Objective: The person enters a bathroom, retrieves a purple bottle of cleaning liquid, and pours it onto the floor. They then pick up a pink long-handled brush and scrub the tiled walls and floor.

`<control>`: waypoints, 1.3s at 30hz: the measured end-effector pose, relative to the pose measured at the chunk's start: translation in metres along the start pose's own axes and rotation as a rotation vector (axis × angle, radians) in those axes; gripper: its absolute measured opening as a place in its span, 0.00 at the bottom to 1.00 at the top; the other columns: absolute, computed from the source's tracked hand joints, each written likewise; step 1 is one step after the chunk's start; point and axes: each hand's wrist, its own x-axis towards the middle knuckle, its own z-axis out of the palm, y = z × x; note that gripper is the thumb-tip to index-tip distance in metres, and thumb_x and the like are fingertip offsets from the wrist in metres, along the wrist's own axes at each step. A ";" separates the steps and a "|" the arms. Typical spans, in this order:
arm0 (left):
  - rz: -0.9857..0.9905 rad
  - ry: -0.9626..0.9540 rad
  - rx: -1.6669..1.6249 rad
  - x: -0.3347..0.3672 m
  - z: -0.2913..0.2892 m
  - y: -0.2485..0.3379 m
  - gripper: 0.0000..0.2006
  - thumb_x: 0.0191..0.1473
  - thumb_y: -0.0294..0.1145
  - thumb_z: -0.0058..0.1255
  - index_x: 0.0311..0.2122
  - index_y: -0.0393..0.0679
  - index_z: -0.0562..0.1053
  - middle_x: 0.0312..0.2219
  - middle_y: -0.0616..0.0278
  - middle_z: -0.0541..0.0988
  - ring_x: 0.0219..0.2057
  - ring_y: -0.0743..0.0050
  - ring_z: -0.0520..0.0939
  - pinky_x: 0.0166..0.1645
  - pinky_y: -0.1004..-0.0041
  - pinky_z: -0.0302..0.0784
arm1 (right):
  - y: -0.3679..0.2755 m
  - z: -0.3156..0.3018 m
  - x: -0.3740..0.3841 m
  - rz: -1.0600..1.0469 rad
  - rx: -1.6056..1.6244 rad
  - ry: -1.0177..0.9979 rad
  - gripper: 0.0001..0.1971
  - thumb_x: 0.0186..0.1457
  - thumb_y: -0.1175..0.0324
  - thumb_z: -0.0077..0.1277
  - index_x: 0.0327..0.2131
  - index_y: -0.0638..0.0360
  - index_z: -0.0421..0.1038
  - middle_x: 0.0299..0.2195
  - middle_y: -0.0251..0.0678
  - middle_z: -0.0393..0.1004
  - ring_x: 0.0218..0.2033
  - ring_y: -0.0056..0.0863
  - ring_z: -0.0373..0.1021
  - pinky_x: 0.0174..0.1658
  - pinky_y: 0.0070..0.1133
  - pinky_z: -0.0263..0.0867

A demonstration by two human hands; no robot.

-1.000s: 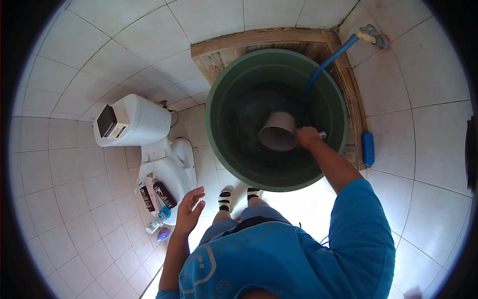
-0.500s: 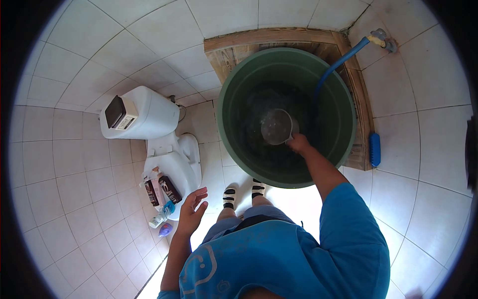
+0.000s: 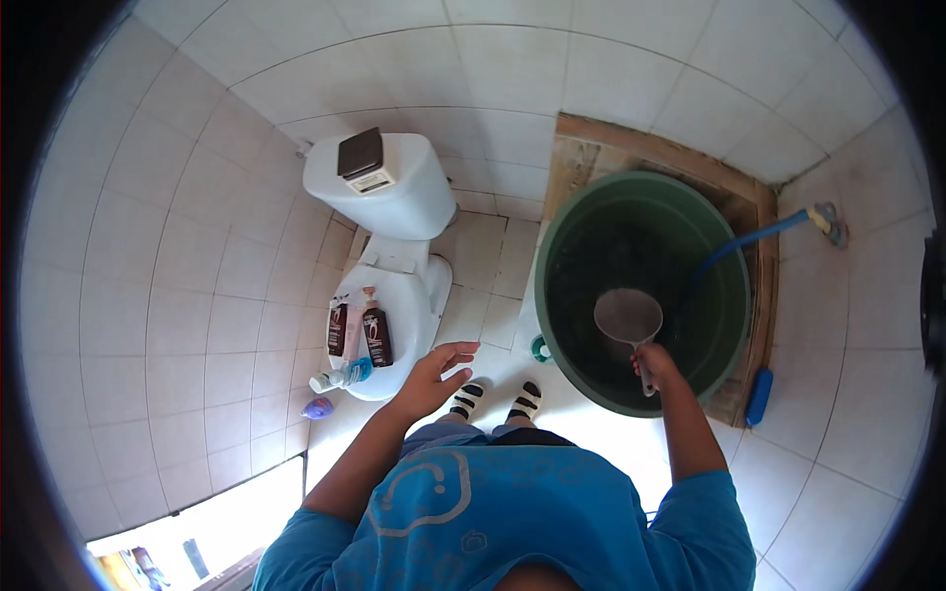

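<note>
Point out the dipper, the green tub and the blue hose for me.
Dipper (image 3: 629, 315): head view, on its bowl.
Green tub (image 3: 641, 197): head view, on its far inner wall.
Blue hose (image 3: 754, 236): head view, midway along its visible length.

"Walls?"
"Pale and tiled; the floor is tiled too."
"Furnishings?"
"A white toilet near the left wall, wooden boards in the far right corner."
"Where is it brightest?"
"At the lower-left opening, glaring white."

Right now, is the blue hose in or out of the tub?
In: the blue hose crosses the rim of the green tub and slopes down inside. Whether it's running, I cannot tell.
</note>
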 end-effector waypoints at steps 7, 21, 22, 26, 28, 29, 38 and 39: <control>-0.037 0.125 -0.032 -0.038 -0.023 -0.008 0.19 0.50 0.21 0.42 0.49 0.39 0.61 0.45 0.60 0.66 0.49 0.72 0.67 0.54 0.72 0.61 | 0.030 0.000 0.058 0.044 -0.089 0.039 0.06 0.43 0.75 0.41 0.29 0.62 0.64 0.21 0.37 0.67 0.20 0.28 0.66 0.26 0.23 0.66; 0.052 0.324 -0.328 -0.012 -0.179 -0.065 0.17 0.50 0.22 0.42 0.47 0.38 0.62 0.44 0.60 0.68 0.47 0.70 0.69 0.52 0.73 0.62 | -0.193 0.216 -0.058 -1.109 -0.786 0.189 0.23 0.38 0.76 0.51 0.43 0.54 0.63 0.47 0.47 0.56 0.48 0.43 0.57 0.49 0.30 0.56; 0.089 0.315 -0.307 0.002 -0.194 -0.059 0.17 0.50 0.22 0.42 0.47 0.38 0.62 0.44 0.60 0.68 0.47 0.70 0.69 0.52 0.73 0.62 | -0.207 0.245 -0.054 -1.180 -0.856 0.117 0.25 0.38 0.76 0.51 0.45 0.52 0.62 0.48 0.47 0.55 0.49 0.44 0.56 0.49 0.30 0.56; 0.204 0.298 -0.257 0.041 -0.243 -0.025 0.17 0.51 0.23 0.41 0.48 0.39 0.62 0.45 0.59 0.68 0.48 0.71 0.67 0.53 0.73 0.60 | -0.266 0.383 -0.058 -1.232 -1.080 0.010 0.35 0.39 0.75 0.53 0.53 0.39 0.53 0.55 0.49 0.43 0.54 0.46 0.49 0.51 0.32 0.56; 0.217 0.301 -0.289 0.045 -0.258 -0.028 0.17 0.51 0.24 0.41 0.48 0.39 0.62 0.45 0.59 0.68 0.47 0.72 0.67 0.52 0.73 0.59 | -0.287 0.444 -0.051 -1.255 -1.161 0.000 0.39 0.39 0.73 0.54 0.54 0.34 0.49 0.57 0.50 0.37 0.57 0.47 0.45 0.53 0.33 0.56; 0.209 0.302 -0.314 0.044 -0.262 -0.032 0.16 0.52 0.24 0.41 0.47 0.39 0.63 0.44 0.60 0.68 0.46 0.72 0.68 0.52 0.74 0.60 | -0.295 0.466 -0.043 -1.271 -1.167 -0.020 0.40 0.38 0.73 0.55 0.55 0.31 0.48 0.58 0.51 0.35 0.57 0.48 0.43 0.54 0.33 0.55; -0.244 0.138 -0.540 -0.026 -0.238 -0.123 0.17 0.52 0.25 0.40 0.48 0.39 0.62 0.44 0.60 0.67 0.47 0.72 0.68 0.52 0.73 0.60 | -0.281 0.559 0.025 -1.357 -1.070 0.301 0.32 0.40 0.67 0.57 0.51 0.34 0.56 0.56 0.49 0.41 0.45 0.49 0.61 0.43 0.32 0.66; -0.252 0.119 -0.513 -0.029 -0.236 -0.126 0.17 0.52 0.26 0.40 0.48 0.39 0.62 0.45 0.59 0.67 0.47 0.72 0.68 0.52 0.73 0.61 | -0.277 0.568 0.025 -1.342 -1.048 0.318 0.32 0.41 0.67 0.57 0.51 0.34 0.55 0.55 0.49 0.41 0.45 0.49 0.61 0.43 0.32 0.66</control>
